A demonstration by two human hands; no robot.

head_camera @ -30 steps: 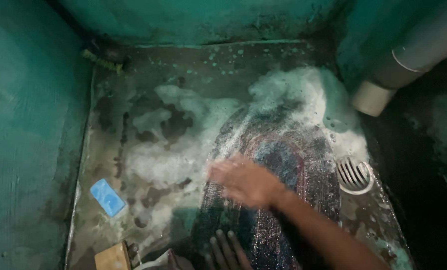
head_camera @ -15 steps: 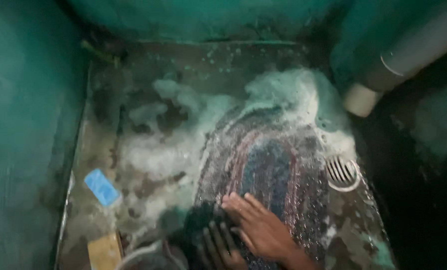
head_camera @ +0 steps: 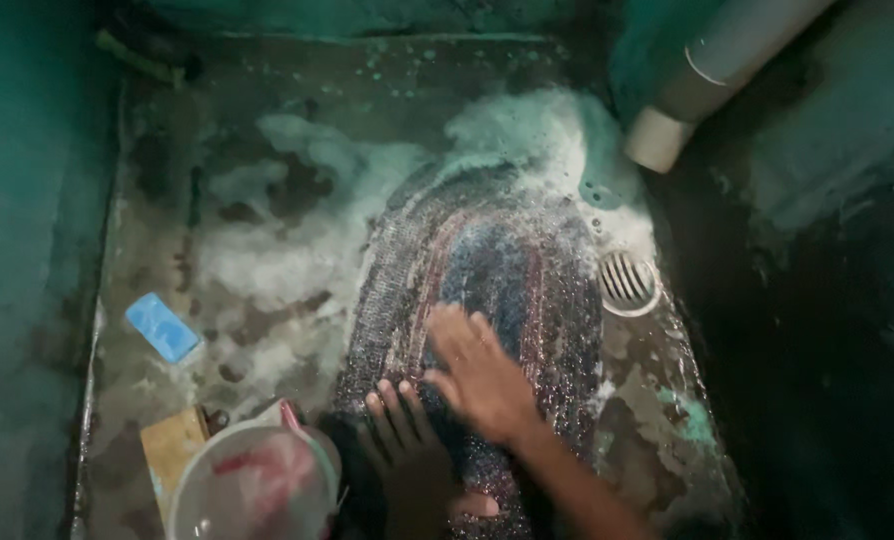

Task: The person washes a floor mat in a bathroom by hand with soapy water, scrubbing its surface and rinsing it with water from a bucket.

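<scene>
A wet oval mat (head_camera: 487,250) with dark, red and blue rings lies on the soapy floor. My right hand (head_camera: 479,372) rests flat on its near half, fingers spread and pointing away from me. My left hand (head_camera: 403,432) presses flat on the mat's near left edge, just beside the right hand. Neither hand holds anything. White foam (head_camera: 297,250) covers the floor to the left of the mat and around its far end.
A blue soap bar (head_camera: 162,327) lies on the floor at the left. A pale round bowl (head_camera: 252,485) and a wooden block (head_camera: 172,445) sit near the bottom left. A round floor drain (head_camera: 627,283) is right of the mat. A grey pipe (head_camera: 707,75) comes down at the upper right. Green walls close in on both sides.
My right hand slid back toward me along the mat, then forward a little. The view shifted, so the bowl came into sight at the bottom left.
</scene>
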